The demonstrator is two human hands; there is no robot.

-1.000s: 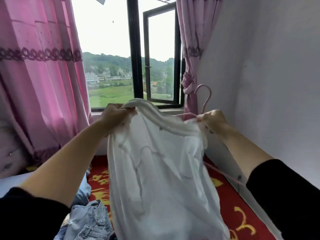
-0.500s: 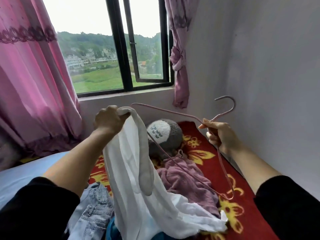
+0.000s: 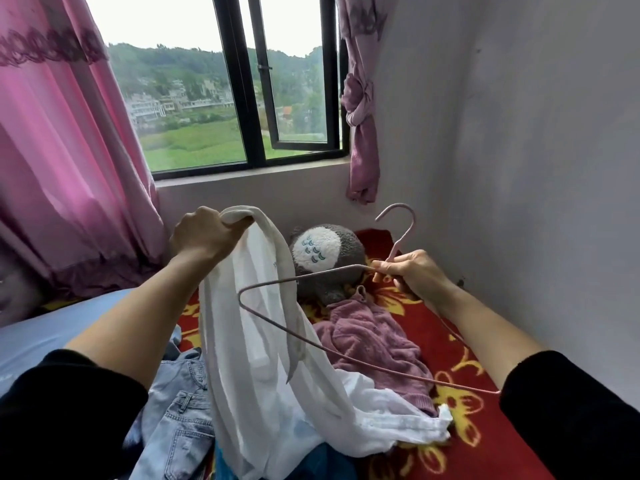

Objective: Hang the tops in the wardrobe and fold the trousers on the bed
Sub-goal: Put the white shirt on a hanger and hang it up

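Pale blue denim jeans (image 3: 176, 420) lie crumpled on the bed at the lower left. My left grip (image 3: 202, 237) is curled tight round the collar of the sheer white top (image 3: 256, 341) and holds it up, its hem trailing over the heap of clothes. The thin pink wire hanger (image 3: 325, 273) crosses the top at its left corner. My right grip (image 3: 412, 271) pinches it just below the hook. Under it a mauve knitted top (image 3: 374, 337) lies on the red flowered bedcover (image 3: 485, 455), touching a grey plush toy (image 3: 325, 251).
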